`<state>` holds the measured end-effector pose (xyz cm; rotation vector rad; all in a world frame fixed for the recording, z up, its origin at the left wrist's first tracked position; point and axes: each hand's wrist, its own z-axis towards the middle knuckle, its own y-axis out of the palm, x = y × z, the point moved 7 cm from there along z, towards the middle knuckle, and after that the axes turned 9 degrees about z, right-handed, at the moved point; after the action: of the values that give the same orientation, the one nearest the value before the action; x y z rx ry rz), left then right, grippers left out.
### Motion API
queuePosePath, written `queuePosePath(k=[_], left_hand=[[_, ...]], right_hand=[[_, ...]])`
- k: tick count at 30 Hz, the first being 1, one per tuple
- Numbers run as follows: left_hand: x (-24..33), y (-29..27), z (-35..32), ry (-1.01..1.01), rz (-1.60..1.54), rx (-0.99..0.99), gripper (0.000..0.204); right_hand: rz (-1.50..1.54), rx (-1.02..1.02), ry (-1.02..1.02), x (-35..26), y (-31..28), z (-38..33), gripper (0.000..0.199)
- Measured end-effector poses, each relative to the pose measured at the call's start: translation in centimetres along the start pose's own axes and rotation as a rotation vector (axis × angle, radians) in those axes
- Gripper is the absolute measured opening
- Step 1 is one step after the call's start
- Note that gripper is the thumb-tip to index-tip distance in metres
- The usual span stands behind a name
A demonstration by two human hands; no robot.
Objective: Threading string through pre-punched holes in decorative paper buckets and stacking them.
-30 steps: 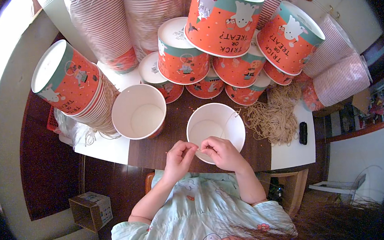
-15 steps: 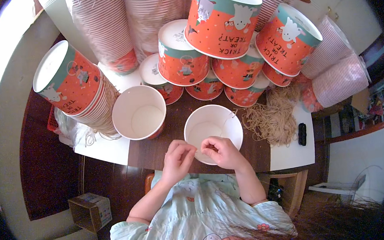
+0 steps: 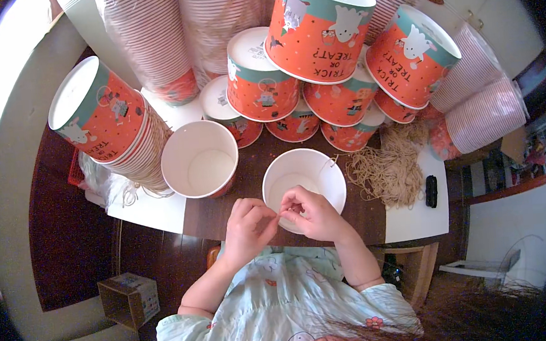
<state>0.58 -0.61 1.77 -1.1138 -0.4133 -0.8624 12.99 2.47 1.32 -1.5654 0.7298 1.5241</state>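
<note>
A paper bucket (image 3: 317,173), white inside, stands mouth up on the table in front of me. A short piece of tan string (image 3: 332,161) sits at its right rim. At the near left rim my left hand (image 3: 250,227) is closed in a pinch. My right hand (image 3: 312,213) pinches beside it, over the near part of the bucket's mouth. The fingertips of both hands nearly meet, and whatever is between them is too small to make out. Left of this bucket stands a second open paper bucket (image 3: 199,159), nothing visible inside it.
Orange and green buckets (image 3: 321,29) are piled upside down at the back. A leaning nested stack (image 3: 105,113) rises at the left. Loose tan strings (image 3: 388,168) lie in a heap at the right, near a black object (image 3: 431,191). Wrapped bucket stacks (image 3: 144,39) stand behind.
My right hand has risen slightly and turned at the rim, its fingers now more visible. My left hand has shifted a little to the left. The buckets have stayed in place.
</note>
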Motion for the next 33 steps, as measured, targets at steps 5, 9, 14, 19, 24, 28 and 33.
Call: queuePosePath(k=[5, 9, 14, 19, 24, 28, 33], left_hand=[[-0.8, 0.1, -0.3, -0.041, -0.004, -0.014, 0.015], [-2.3, 1.1, -1.2, -0.089, -0.064, -0.074, 0.013], [-3.5, 2.1, -2.0, -0.172, -0.217, -0.106, 0.012], [-3.0, 1.5, -1.9, -0.174, -0.170, -0.107, 0.016], [-2.9, 1.4, -2.4, -0.155, -0.182, -0.080, 0.012], [-3.1, 1.6, -3.1, -0.202, -0.223, -0.056, 0.008], [-2.9, 1.7, -3.2, -0.184, -0.165, -0.030, 0.009]], right_hand=[[-0.069, 0.048, -0.043, -0.9, 0.0, -0.1, 0.019], [0.243, 0.044, -0.121, -1.4, -0.6, -0.5, 0.021], [0.291, -0.024, -0.047, -0.8, -0.1, -0.5, 0.018], [0.272, -0.036, -0.065, -0.9, -0.1, -0.3, 0.017], [0.265, -0.032, -0.076, -0.7, -0.2, -0.3, 0.016], [0.312, 0.010, -0.074, 0.0, -0.5, -0.3, 0.016], [0.550, 0.121, -0.135, 0.7, -1.1, -0.2, 0.019]])
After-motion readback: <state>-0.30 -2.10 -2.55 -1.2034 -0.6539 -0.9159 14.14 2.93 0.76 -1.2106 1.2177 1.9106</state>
